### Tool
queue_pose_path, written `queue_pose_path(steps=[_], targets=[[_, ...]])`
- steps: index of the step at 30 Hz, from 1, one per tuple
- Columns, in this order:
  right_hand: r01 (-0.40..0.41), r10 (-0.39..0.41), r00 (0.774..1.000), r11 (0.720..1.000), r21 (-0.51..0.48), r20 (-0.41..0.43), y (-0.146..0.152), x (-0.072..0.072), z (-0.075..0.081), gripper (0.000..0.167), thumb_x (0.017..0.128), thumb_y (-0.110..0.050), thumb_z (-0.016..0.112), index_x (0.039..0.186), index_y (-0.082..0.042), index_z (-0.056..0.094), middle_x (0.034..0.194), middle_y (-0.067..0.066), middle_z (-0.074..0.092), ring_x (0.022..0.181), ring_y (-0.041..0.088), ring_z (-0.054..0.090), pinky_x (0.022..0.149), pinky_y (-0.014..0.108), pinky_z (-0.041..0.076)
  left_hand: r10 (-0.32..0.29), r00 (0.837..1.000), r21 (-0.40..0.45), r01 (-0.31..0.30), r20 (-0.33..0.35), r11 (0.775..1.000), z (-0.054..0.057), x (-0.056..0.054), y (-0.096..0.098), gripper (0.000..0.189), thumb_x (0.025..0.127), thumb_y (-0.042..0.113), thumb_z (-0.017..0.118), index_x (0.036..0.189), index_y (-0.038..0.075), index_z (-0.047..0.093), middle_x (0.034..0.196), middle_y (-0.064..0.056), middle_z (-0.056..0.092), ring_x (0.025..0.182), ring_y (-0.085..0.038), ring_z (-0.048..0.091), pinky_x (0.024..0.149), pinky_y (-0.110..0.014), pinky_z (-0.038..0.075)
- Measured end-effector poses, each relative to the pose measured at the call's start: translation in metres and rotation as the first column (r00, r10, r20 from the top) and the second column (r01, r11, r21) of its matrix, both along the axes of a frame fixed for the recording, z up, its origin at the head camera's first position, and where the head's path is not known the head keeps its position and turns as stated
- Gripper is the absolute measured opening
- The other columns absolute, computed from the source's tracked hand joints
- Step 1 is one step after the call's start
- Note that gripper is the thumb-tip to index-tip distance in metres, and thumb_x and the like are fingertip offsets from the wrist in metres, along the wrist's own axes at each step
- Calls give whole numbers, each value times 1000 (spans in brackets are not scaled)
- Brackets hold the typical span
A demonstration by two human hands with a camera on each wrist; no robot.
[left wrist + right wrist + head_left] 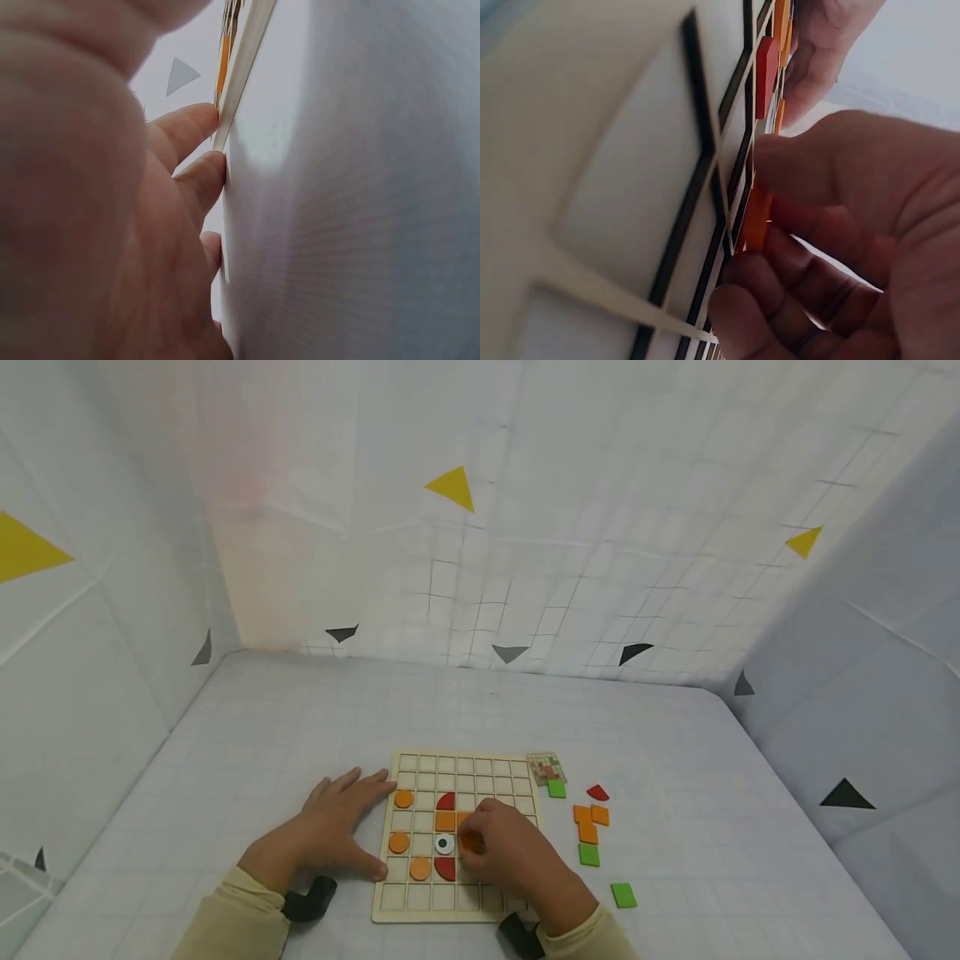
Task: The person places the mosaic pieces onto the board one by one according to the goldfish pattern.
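Observation:
A wooden grid board (435, 917) lies on the table. My left hand (326, 827) spreads its fingers along the board's left side, and in the left wrist view its fingertips (201, 118) touch the edge. With thumb and fingers my right hand (513, 852) pinches an orange tile (757, 217) at a cell right of a white eye piece (445, 843); the tile's shape is partly hidden. Above the eye are an orange square (446, 821) and a red quarter-round (447, 801); another red piece (445, 868) lies below. Several orange discs (420, 869) occupy cells further left.
Right of the board lie a small pattern card (542, 767), a green square (557, 788), a red wedge (597, 792) and a cluster of orange squares (588, 832). Two more green squares (588, 854) lie nearer. White walls stand behind and at the sides.

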State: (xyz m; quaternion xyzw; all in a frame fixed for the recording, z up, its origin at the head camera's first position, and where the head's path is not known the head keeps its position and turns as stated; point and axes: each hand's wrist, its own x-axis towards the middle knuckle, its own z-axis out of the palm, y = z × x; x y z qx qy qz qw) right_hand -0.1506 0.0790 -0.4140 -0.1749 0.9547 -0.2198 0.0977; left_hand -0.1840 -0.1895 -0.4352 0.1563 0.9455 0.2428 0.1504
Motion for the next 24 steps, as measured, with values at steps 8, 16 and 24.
queue_pose_path(steps=[8,16,24], targets=[[-27,27,999,999,17,-34,0,1,-2,18,86,-22,80,104,-17,79,95,-9,59,79,5,51,70,21,52,10,1000,-6,-10,8,1000,0,0,1,118,51,56,97,154,30,44,167,5,31,158,-36,11,127,-64,1],[-27,28,998,999,27,-48,-2,2,-1,18,87,-21,80,104,-17,80,96,-8,61,79,4,51,70,21,52,12,1000,-15,-12,5,1000,-1,-1,1,118,51,56,96,154,30,44,167,5,31,158,-36,11,127,-64,1],[-48,49,997,999,18,-65,-2,2,0,13,88,-16,79,100,-18,81,90,-9,61,74,4,50,65,18,49,11,1000,-15,-11,3,1000,-3,-2,1,119,51,57,96,154,30,44,167,4,32,158,-37,12,126,-64,1]])
